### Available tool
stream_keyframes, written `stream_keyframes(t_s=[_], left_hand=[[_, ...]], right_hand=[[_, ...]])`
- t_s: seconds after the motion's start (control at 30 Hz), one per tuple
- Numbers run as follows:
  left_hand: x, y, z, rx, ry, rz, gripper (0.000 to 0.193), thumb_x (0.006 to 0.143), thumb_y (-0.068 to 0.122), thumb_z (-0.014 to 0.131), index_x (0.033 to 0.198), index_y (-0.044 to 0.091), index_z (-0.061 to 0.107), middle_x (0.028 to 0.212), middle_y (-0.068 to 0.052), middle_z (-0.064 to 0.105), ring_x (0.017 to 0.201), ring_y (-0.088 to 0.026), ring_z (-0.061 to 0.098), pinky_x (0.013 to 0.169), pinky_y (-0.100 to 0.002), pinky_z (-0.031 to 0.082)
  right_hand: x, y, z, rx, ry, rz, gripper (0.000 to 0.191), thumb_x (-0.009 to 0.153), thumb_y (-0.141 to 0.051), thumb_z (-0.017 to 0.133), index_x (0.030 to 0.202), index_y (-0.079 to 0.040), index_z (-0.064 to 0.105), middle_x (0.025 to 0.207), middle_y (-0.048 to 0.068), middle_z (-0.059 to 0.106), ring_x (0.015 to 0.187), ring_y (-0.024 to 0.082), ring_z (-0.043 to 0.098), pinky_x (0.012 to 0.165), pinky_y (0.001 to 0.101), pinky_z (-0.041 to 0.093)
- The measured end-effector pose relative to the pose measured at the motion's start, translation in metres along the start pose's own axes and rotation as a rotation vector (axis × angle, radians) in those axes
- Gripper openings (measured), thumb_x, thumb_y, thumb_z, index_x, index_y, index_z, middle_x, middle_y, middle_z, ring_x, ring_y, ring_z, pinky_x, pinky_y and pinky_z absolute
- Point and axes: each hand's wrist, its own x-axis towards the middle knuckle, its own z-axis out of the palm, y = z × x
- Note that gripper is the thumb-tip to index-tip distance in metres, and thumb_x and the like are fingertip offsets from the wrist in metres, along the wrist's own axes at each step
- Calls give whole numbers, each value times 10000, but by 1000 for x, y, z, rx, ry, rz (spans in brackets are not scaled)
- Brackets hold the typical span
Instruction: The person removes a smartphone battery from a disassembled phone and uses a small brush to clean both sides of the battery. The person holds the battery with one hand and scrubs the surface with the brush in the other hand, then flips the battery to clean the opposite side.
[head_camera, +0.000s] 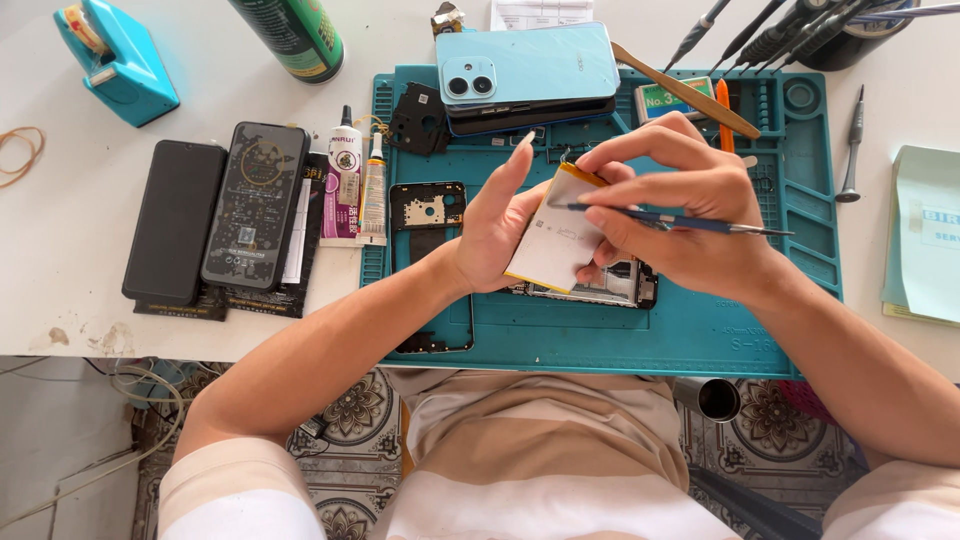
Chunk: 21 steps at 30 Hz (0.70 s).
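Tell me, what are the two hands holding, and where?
Left hand grips the flat white battery by its left edge; right hand pinches blue tweezers mid-shaft.

The surface (60, 250) is white and smooth, and it fills the upper part of the view. Its near edge runs straight from left to right, and close to the near left corner there are some small brown stains (85, 338). Below this edge the floor (350, 440) is visible. It has tiles with a dark ornamental pattern of flowers and curves on a pale ground. At the left, thin pale cables (130, 385) lie on the floor under the surface. The light is bright and even, with soft shadows.
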Motion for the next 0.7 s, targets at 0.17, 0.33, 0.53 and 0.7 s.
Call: stream_keyframes(t_s=[0.17,0.33,0.53,0.7], left_hand=[[-1,0,0,-34,13,-14,899,1000,803,303,1477,61,479,1113,-213,636,953,-258,617,854,-368,534],[0,-1,-1,-10,25,-7,928,997,815,301,1442,23,488,1121,-208,632,971,-259,627,859,-375,538],[0,-1,-1,-5,68,-14,931,978,806,306,1440,20,498,1170,-178,624,1008,-264,632,885,-400,549],[0,-1,-2,-23,10,1,909,1005,813,311,1385,12,510,1121,-197,631,998,-262,635,871,-379,542]], right_hand=[[-1,2,-1,40,19,34,155,921,-39,805,1060,-105,787,1184,42,760,1040,158,669,879,285,549],[-2,3,0,40,0,25,163,893,-48,814,1040,-113,784,1194,52,740,1055,169,625,902,303,523],[-2,2,0,51,-36,25,187,873,-50,819,1041,-129,795,1223,43,711,1105,175,567,937,299,498],[-2,0,2,61,-26,49,201,853,-61,831,1039,-130,802,1220,45,707,1082,178,554,942,312,494]])
